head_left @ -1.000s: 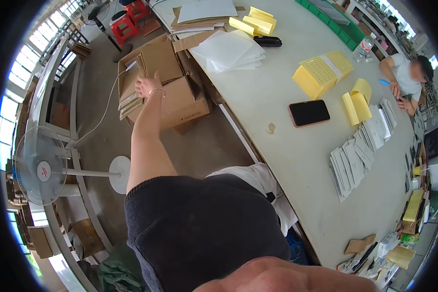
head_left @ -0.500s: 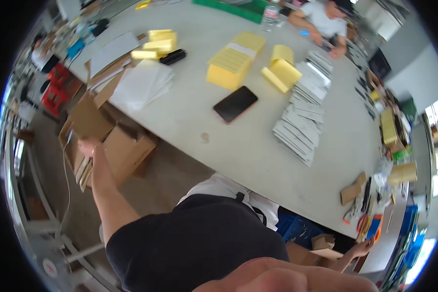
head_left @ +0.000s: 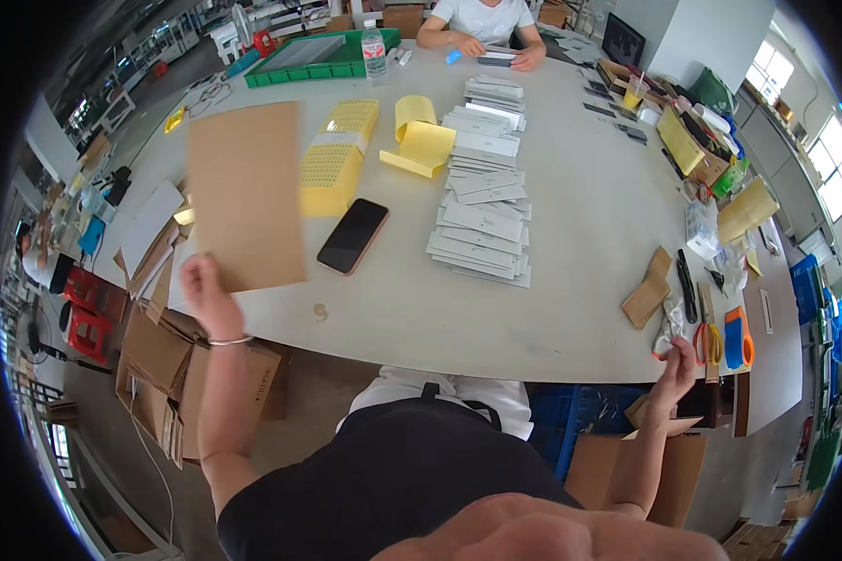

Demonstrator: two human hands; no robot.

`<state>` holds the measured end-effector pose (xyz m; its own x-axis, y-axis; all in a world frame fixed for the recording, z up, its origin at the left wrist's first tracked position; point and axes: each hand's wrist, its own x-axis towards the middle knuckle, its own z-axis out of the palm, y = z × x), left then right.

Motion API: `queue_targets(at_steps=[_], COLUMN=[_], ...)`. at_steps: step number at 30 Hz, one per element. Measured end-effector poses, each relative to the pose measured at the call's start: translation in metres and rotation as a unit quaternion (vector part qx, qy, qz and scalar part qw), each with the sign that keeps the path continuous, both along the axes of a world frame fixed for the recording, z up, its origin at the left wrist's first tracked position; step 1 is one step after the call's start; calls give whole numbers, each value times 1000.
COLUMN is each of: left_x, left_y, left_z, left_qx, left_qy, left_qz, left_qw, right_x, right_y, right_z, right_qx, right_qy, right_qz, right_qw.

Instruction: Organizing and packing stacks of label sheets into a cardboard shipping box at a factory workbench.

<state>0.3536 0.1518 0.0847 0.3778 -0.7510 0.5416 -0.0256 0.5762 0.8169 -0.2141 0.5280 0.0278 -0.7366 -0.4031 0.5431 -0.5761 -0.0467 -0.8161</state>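
My left hand point(head_left: 210, 297) grips a flat brown cardboard sheet point(head_left: 248, 201) by its lower left corner, thumb on the near face. The sheet stands raised above the table's left side, hiding part of some white sheets. At the right edge, my right hand point(head_left: 675, 374) hovers with loosely bent fingers and nothing visible in them. Just beyond it lie a crumpled white item point(head_left: 670, 323), scissors point(head_left: 702, 341) and a blue-and-orange roll-shaped tool point(head_left: 739, 337). Below my left forearm, an open cardboard box point(head_left: 173, 374) holds more brown pieces.
A black phone point(head_left: 353, 236), a banded yellow card stack point(head_left: 339, 159), curled yellow sheets point(head_left: 419, 140) and rows of white slips point(head_left: 482, 224) cover the table's middle. Farther back stand a bottle point(head_left: 373, 54) and green tray point(head_left: 313, 61). A person point(head_left: 485, 26) sits across, handling a slip.
My left hand has come up from the box beside the table, bringing the cardboard sheet over the tabletop. The view has swung right and levelled. My right hand now shows more fully.
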Motion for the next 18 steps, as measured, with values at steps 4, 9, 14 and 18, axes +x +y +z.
queue_targets(at_steps=[4,9,14,18], left_x=[-197,-319,-375,-397], left_y=[53,128,178,187], left_z=[-14,-42,-56,-73], left_qx=[83,131,134,-15], left_qy=[-28,-60,-129,-281], left_qz=[-355,-598,-745,-750], left_qw=[931,788,641,598], right_x=[82,104,92,78], right_y=[-49,-55,26,138], right_z=[33,21,32,28], right_qx=[46,-5,-129,-33], right_qy=[-116,-183,-394,-321], right_qz=[284,247,64,-150], right_qw=[951,951,908,935])
